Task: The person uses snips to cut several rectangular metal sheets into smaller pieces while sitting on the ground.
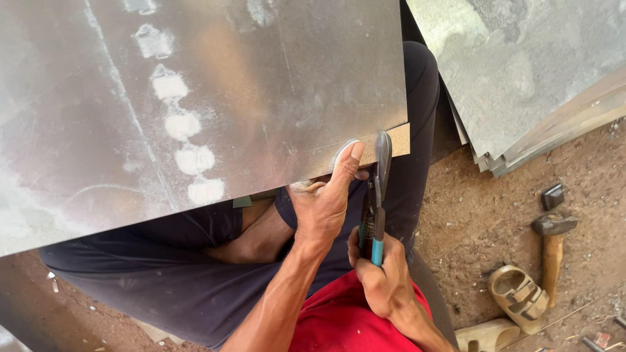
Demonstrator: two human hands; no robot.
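Just beyond our fingers, the snips (378,195) point straight into the metal sheet (195,98); right hand (385,280) clamped on handles, left hand (323,202) pinching the edge.

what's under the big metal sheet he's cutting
The metal sheet lies over the person's dark-trousered legs. Left hand grips its edge, thumb on top; its fingers underneath are hidden.

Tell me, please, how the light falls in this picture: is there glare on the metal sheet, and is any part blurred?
Head view: soft daylight; the metal sheet shows dull hazy reflections and pale patches, with no hard glare. The left hand and the snips in the right hand look sharp. The hammer on the dirt is also fairly clear; edges bend slightly, as from a wide lens.
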